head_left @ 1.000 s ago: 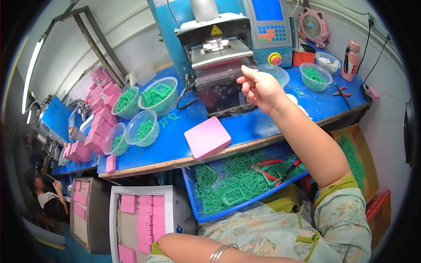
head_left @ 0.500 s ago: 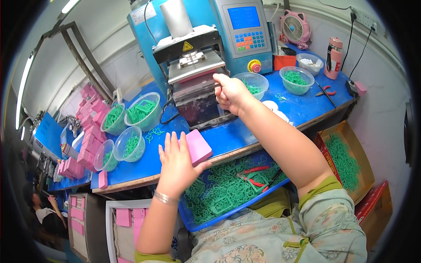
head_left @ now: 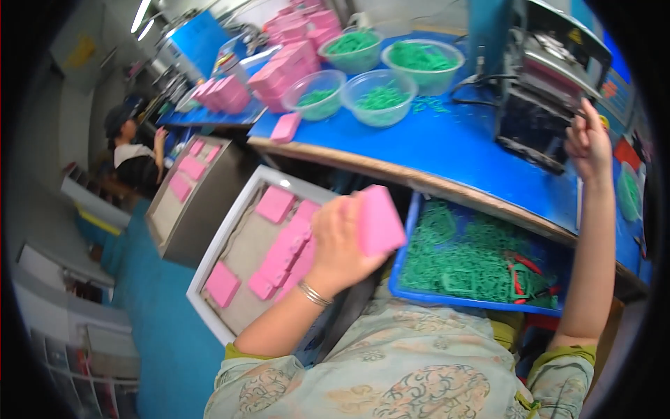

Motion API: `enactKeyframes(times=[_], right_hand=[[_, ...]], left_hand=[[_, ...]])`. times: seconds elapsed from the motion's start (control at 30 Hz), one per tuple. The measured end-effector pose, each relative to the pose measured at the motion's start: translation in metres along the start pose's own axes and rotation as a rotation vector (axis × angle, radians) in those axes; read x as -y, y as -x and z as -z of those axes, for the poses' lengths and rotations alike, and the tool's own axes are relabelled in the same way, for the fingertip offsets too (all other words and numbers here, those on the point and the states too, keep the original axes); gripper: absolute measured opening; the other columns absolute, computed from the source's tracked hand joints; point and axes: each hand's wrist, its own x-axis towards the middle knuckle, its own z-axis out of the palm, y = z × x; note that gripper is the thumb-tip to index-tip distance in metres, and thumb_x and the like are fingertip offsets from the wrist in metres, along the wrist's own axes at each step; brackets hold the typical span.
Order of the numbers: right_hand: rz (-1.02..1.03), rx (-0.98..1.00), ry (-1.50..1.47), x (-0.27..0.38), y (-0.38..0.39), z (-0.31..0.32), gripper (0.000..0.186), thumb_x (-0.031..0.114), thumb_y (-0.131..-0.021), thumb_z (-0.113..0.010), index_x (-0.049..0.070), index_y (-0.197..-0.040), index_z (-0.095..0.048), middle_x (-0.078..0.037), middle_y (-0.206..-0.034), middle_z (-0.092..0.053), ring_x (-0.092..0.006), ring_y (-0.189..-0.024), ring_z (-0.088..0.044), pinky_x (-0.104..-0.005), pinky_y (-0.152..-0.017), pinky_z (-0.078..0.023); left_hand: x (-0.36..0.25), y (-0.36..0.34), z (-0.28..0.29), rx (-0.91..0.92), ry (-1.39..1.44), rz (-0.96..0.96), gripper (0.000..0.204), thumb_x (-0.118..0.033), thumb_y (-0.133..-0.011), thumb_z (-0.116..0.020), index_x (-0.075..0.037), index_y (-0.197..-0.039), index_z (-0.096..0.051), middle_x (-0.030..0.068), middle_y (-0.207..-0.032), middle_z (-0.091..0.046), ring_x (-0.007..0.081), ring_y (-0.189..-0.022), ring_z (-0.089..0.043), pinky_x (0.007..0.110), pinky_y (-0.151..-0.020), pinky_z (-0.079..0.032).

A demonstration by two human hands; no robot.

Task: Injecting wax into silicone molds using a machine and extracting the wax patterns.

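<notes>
My left hand is closed round a pink rectangular block, holding it in the air in front of the table edge. Several similar pink blocks lie in the white-rimmed box beneath that forearm. Over at the right, my right hand is raised beside the press machine. Its index finger points up near the press's plate, and the other fingers are curled in with nothing visible in them. Between my arms sits a blue tray filled with tangled green pieces and red-handled pliers.
Clear plastic bowls of green pieces stand on the blue table. Stacks of pink blocks rise behind them. A single pink block rests near the table's edge. Another person sits at the far left, beyond a metal box.
My view has swung left. My left hand has lifted the pink block off the table and brought it over the front edge. My right hand stays by the press, fingers still curled.
</notes>
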Motion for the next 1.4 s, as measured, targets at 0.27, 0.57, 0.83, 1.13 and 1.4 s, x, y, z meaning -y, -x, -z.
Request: enactKeyframes(times=[0.27, 0.57, 0.83, 1.13, 1.4], right_hand=[[0.027, 0.006, 0.008, -0.005, -0.013, 0.018, 0.041, 0.031, -0.096, -0.037, 0.01, -0.061, -0.044, 0.004, -0.04, -0.027, -0.0064, -0.032, -0.024, -0.0188, -0.031, -0.019], [0.022, 0.039, 0.012, -0.013, -0.022, 0.032, 0.04, 0.029, -0.096, -0.039, 0.009, -0.061, -0.044, 0.003, -0.04, -0.027, -0.0065, -0.033, -0.024, -0.0191, -0.032, -0.02], [0.035, 0.221, 0.036, 0.0, -0.036, 0.074, 0.034, 0.025, -0.097, -0.036, 0.007, -0.069, -0.044, 0.002, -0.047, -0.03, -0.0052, -0.034, -0.025, -0.0177, -0.034, -0.023], [-0.105, 0.193, -0.003, -0.039, 0.037, -0.023, 0.037, 0.038, -0.095, -0.036, 0.009, -0.075, -0.049, 0.005, -0.046, -0.035, -0.0028, -0.033, -0.029, -0.0171, -0.031, -0.022], [-0.533, 0.606, 0.051, -0.101, 0.171, -0.083, 0.093, 0.052, -0.073, -0.065, 0.007, -0.139, -0.017, -0.024, -0.126, -0.043, -0.0313, -0.106, -0.054, -0.0394, -0.082, -0.05]], left_hand=[[0.186, 0.107, 0.072, -0.454, 0.572, 1.526, 0.084, -0.033, -0.068, -0.074, 0.004, -0.129, -0.029, 0.0196, -0.124, -0.044, 0.0273, -0.107, -0.05, 0.035, -0.084, -0.045], [0.244, 0.147, 0.024, -0.112, 0.314, 1.426, 0.064, -0.02, -0.079, -0.062, 0.005, -0.13, -0.033, 0.0212, -0.119, -0.049, 0.0248, -0.112, -0.047, 0.034, -0.092, -0.039], [0.232, 0.193, 0.102, 0.14, -0.6, 1.696, 0.095, -0.048, -0.061, -0.071, -0.001, -0.134, -0.029, 0.0262, -0.132, -0.035, 0.035, -0.125, -0.033, 0.048, -0.099, -0.03], [0.22, 0.188, 0.093, -0.339, -0.283, 1.586, 0.093, -0.029, -0.058, -0.075, 0.005, -0.13, -0.026, 0.0259, -0.125, -0.042, 0.0355, -0.11, -0.049, 0.038, -0.096, -0.038], [0.021, 0.034, 0.046, -0.112, 0.434, 0.043, 0.106, -0.021, -0.052, -0.073, -0.003, -0.136, -0.011, 0.0227, -0.137, -0.022, 0.0325, -0.122, -0.034, 0.04, -0.103, -0.027]])
